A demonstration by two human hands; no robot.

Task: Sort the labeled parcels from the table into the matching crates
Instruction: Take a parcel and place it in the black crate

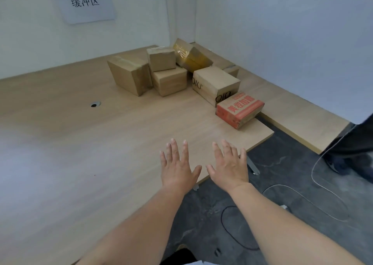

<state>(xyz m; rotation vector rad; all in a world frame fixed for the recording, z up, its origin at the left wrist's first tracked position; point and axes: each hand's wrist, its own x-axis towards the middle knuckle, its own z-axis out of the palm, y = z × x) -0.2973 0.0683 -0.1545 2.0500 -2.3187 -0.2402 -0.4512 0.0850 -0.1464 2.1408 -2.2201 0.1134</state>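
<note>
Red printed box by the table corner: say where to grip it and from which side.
Clamp the red box between palms: left hand on its near-left face, right hand on the opposite far-right side, from the corner of the table. It lies flat with nothing on it, and its other far side sits close to the brown carton, likely leaving no room.

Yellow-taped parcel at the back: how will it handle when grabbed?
The yellow-taped parcel has a glossy wrap, so it is probably slippery. It sits tilted, so it may slide or drop flat once nudged. Its crisp box edges suggest it is stiff.
</note>
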